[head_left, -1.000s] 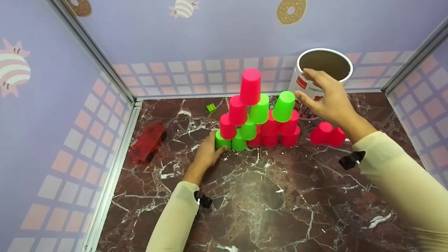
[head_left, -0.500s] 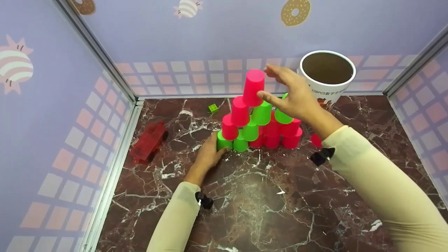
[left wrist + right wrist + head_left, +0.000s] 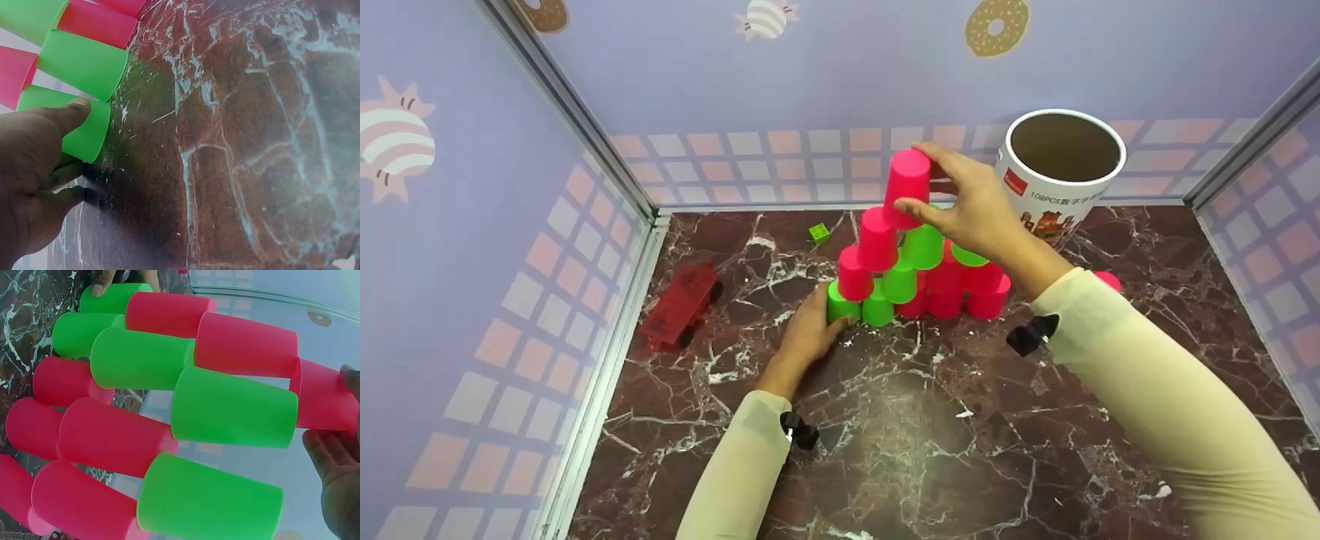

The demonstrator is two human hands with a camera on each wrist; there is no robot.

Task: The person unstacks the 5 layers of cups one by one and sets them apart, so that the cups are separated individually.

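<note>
The top pink cup (image 3: 910, 176) stands mouth down, long axis upright, crowning the stack (image 3: 922, 247). The right hand (image 3: 979, 206), the nearer one, pinches it from its right; the left hand (image 3: 806, 326), well below and left of it, grips a green cup (image 3: 842, 301).

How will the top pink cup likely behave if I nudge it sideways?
The top pink cup looks apt to tip or slide, since it bridges the lower pink cup and the green cup beneath. It is probably light, judging by its plastic look. Its smooth, tapered wall might slip in the right grip.
</note>
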